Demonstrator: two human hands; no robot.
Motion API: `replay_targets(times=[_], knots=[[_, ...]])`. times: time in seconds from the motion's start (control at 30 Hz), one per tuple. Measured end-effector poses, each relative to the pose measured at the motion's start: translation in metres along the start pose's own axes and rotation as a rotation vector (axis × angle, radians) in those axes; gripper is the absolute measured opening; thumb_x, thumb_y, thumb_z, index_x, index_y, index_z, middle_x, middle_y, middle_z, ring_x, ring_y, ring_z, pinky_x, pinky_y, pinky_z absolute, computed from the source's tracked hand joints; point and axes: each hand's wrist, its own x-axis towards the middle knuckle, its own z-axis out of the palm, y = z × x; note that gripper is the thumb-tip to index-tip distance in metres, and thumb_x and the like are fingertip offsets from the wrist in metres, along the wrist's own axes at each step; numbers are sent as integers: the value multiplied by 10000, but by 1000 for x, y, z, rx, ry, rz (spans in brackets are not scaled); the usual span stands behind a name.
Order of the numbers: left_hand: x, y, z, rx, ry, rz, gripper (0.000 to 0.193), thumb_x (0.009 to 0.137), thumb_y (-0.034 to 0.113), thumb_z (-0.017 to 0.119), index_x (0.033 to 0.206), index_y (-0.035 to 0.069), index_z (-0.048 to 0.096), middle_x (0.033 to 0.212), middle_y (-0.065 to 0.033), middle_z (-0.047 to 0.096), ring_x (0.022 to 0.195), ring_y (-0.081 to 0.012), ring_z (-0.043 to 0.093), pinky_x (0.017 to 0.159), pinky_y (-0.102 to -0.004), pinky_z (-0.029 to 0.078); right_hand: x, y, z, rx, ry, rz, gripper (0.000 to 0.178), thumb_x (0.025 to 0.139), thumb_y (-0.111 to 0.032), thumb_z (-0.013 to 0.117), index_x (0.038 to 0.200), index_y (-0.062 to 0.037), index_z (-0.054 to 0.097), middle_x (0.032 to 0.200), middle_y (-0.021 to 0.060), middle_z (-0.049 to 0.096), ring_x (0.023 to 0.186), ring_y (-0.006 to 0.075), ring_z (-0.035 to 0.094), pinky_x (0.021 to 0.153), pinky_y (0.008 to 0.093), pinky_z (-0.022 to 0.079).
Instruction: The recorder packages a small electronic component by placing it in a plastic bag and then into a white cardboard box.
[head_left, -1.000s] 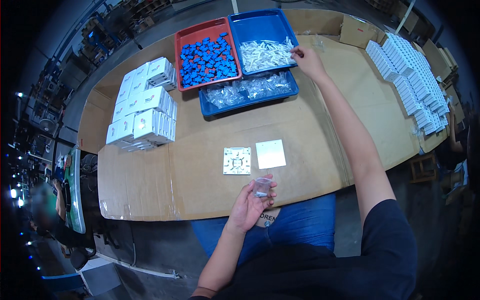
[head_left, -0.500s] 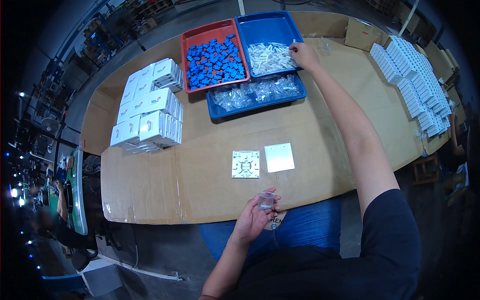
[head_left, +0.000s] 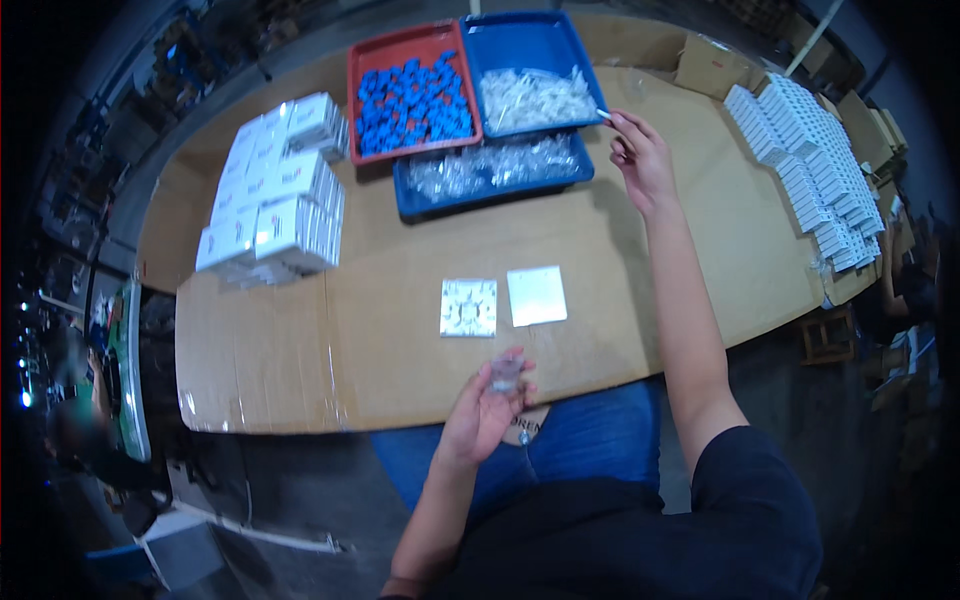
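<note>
My left hand (head_left: pixel 474 424), palm up near the table's front edge, holds a small clear plastic bag (head_left: pixel 506 372) between thumb and fingers. Something small and pale lies low in the bag. Beside the upper blue tray (head_left: pixel 520 42), at its right corner, my right hand (head_left: pixel 645 168) pinches a thin white stick-like piece (head_left: pixel 604 115). Many similar white pieces (head_left: pixel 535 100) fill that tray's near part. On the cardboard in front of me lie two square white plates: a moulded one (head_left: pixel 468 308) with a raised pattern, and a smooth flat one (head_left: pixel 537 296) to its right.
Blue clips fill a red tray (head_left: pixel 408 52) at the back. A lower blue tray (head_left: pixel 500 199) holds clear plastic bags. Stacks of white packets (head_left: pixel 270 200) stand at left, and rows of white plates (head_left: pixel 815 165) at far right. Another person (head_left: pixel 90 435) sits at far left.
My right hand has come out of the upper blue tray, toward me and to the right, with a white piece. My left hand still holds the bag. The whole view has shifted slightly.
</note>
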Motion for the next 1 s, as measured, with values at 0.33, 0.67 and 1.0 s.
replay_targets(times=[0.33, 0.67, 1.0], knots=[[22, 24, 26, 72, -17, 66, 573, 1128, 459, 405, 1488, 28, 517, 1326, -91, 661, 1068, -198, 635, 902, -328, 522, -195, 38, 13, -322, -173, 196, 115, 959, -54, 743, 1062, -5, 741, 868, -16, 696, 692, 18, 508, 609, 187, 392], [21, 20, 46, -8, 25, 0, 493, 1117, 436, 484, 1449, 76, 537, 1339, -90, 683, 1113, -199, 671, 893, -322, 547, -179, -3, 45, -501, -607, 119, 155, 926, -67, 784, 1065, -12, 746, 822, -62, 638, 694, 1, 478, 615, 190, 374], [13, 9, 39, -13, 7, 4, 486, 1133, 433, 429, 1437, 68, 532, 1308, -88, 693, 1105, -228, 697, 863, -348, 596, -176, -16, 61, -732, -920, 172, 145, 906, -74, 782, 1047, -52, 759, 887, -16, 665, 687, 39, 488, 623, 234, 402]])
